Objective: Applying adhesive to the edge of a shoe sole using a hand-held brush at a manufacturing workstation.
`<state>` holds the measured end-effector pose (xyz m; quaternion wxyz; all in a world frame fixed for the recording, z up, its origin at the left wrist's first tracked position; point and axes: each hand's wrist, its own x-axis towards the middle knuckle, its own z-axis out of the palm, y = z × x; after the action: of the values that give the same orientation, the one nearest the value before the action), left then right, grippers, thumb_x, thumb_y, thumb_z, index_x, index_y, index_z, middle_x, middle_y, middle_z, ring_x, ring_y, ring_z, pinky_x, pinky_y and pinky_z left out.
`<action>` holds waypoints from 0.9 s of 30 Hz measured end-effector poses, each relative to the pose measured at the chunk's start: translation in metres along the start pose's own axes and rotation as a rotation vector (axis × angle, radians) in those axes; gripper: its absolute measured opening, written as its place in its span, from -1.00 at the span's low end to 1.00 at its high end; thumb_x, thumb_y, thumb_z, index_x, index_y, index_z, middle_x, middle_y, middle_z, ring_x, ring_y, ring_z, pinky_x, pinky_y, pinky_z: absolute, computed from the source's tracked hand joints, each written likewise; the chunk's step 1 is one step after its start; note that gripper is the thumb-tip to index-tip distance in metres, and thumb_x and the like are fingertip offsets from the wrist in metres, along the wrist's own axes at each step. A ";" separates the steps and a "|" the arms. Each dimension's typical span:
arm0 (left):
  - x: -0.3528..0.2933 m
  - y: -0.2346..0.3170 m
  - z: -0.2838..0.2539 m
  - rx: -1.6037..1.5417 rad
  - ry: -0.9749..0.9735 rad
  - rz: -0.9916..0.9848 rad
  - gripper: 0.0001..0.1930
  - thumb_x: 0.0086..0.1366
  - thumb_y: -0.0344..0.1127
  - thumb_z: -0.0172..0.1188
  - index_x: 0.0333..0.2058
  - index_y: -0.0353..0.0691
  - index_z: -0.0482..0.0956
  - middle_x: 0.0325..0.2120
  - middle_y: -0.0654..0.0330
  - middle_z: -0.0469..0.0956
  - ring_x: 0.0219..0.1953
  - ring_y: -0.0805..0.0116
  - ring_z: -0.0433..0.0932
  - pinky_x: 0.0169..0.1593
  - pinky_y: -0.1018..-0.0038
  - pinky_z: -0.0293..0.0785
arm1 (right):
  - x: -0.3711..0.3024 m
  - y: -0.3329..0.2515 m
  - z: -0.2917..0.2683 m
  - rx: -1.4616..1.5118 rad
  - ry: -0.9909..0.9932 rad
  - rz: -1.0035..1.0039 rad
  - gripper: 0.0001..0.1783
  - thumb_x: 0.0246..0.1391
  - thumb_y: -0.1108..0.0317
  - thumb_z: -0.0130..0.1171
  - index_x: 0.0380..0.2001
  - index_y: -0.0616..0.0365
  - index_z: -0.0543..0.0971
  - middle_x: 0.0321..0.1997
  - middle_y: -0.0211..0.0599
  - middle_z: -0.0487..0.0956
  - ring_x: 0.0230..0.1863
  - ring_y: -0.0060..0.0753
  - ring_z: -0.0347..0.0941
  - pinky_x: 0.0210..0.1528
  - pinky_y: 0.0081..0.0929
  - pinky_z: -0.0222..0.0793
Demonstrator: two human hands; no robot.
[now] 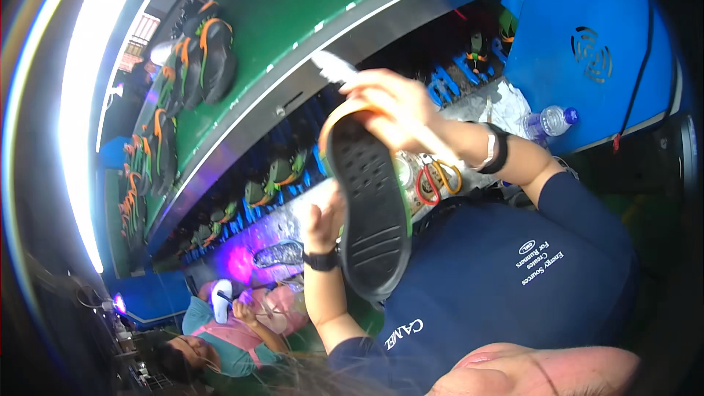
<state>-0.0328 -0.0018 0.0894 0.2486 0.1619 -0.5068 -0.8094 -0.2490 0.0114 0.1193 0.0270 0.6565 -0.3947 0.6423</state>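
A black sandal (370,205) with a perforated, ridged footbed and an orange-edged strap is held upright in front of my chest. My left hand (326,224), below a black wristband, grips its left side; part of the fingers is hidden behind the sole. Up at the sandal's strapped end, my right hand (396,106) is closed around a slim pale brush-like tool, whose white tip (334,67) points up and left. Just behind the sandal lie scissors (427,185) with red and yellow handles.
A green conveyor belt (293,7) with a metal edge carries several black-and-orange sandals (218,59). Beneath it, more sandals (279,172) sit on blue holders. A bottle (554,121) stands near a blue cabinet (587,0). At lower left, a co-worker (242,330) holds a white sole (221,301).
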 end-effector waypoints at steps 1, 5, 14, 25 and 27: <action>0.003 0.001 0.006 -0.209 -0.100 -0.080 -0.06 -0.10 0.26 0.07 0.05 -0.40 -0.01 -0.06 -0.04 0.22 -0.03 0.13 0.24 -0.04 0.30 0.25 | -0.006 -0.004 0.022 0.089 -0.050 0.051 -0.71 -0.28 0.58 0.06 -0.34 0.31 0.39 -0.35 -0.15 0.44 -0.39 -0.32 0.43 -0.38 -0.54 0.38; -0.018 -0.007 0.003 -0.391 0.091 -0.065 -0.23 -0.04 0.20 0.05 -0.06 -0.38 0.18 -0.22 -0.11 0.34 -0.30 0.08 0.45 -0.35 0.30 0.49 | -0.028 -0.002 0.034 0.607 -0.096 0.472 -0.61 -0.09 0.40 0.10 -0.15 0.27 0.32 -0.39 -0.27 0.45 -0.43 -0.59 0.41 -0.39 -0.63 0.35; -0.091 -0.059 -0.043 -0.584 0.757 0.000 -0.31 0.05 0.27 -0.22 -0.13 -0.31 0.31 -0.48 -0.08 0.45 -0.54 0.18 0.48 -0.49 0.39 0.46 | -0.138 0.055 0.030 0.410 -0.463 0.930 -0.81 -0.05 0.32 0.07 -0.49 0.26 0.48 -0.59 -0.47 0.43 -0.57 -0.74 0.28 -0.50 -0.73 0.22; -0.086 -0.068 -0.060 -0.725 0.581 0.022 -0.37 0.14 0.10 -0.21 0.00 -0.35 0.16 -0.19 -0.28 0.30 -0.36 -0.03 0.46 -0.51 0.26 0.52 | -0.193 0.091 0.043 0.260 -0.585 0.971 -0.90 -0.12 0.41 0.06 -0.54 0.23 0.44 -0.69 -0.49 0.37 -0.68 -0.80 0.21 -0.66 -0.72 0.09; -0.081 -0.067 -0.059 -0.718 0.651 0.046 -0.35 0.14 0.12 -0.19 0.00 -0.35 0.16 -0.19 -0.27 0.30 -0.36 -0.03 0.46 -0.49 0.25 0.52 | -0.195 0.090 0.041 0.278 -0.560 0.990 -0.91 -0.12 0.42 0.06 -0.53 0.22 0.44 -0.67 -0.48 0.38 -0.67 -0.79 0.22 -0.65 -0.73 0.11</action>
<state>0.0481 0.0251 0.0041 0.4522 0.2996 -0.0947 -0.8348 -0.2389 0.0216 -0.0994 -0.4680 0.5361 -0.5585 0.4262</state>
